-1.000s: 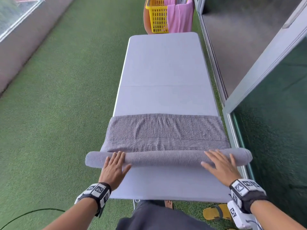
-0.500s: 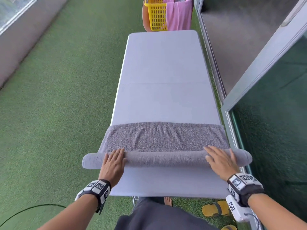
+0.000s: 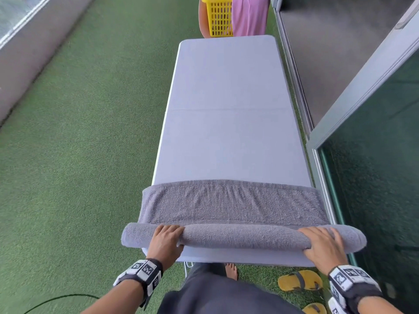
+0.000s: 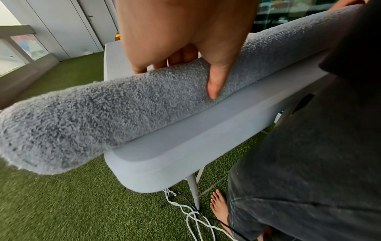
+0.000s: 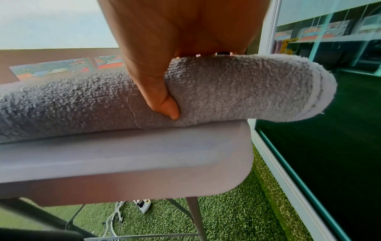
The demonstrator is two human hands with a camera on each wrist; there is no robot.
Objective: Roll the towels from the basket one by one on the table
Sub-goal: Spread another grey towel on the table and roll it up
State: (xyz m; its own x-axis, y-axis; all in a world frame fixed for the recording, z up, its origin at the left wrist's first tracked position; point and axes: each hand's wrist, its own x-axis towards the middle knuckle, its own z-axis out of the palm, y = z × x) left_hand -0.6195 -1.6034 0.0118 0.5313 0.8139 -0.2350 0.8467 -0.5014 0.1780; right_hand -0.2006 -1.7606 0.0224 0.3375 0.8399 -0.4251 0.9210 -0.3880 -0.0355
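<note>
A grey towel lies across the near end of the long white table [image 3: 226, 87]. Its near part is wound into a thick roll [image 3: 240, 237], and a flat strip [image 3: 231, 202] lies beyond it. Both roll ends stick out past the table sides. My left hand [image 3: 166, 236] grips the roll near its left end, thumb [image 4: 214, 88] on the near side, fingers over the top. My right hand [image 3: 322, 243] grips it near the right end, thumb [image 5: 164, 104] pressed into the pile. The yellow basket [image 3: 218, 17] stands past the far end with a pink towel [image 3: 249, 15] draped over it.
Green turf surrounds the table, with a low wall far left. A glass sliding door [image 3: 374, 177] runs close along the right side. Yellow sandals [image 3: 299, 279] and my bare foot [image 3: 231, 269] are by the near edge. White cables [image 4: 191, 216] lie under the table.
Both hands lay flat on top of the roll; now their fingers and thumbs curl round it. The roll and the flat strip have shifted toward the near edge of the table.
</note>
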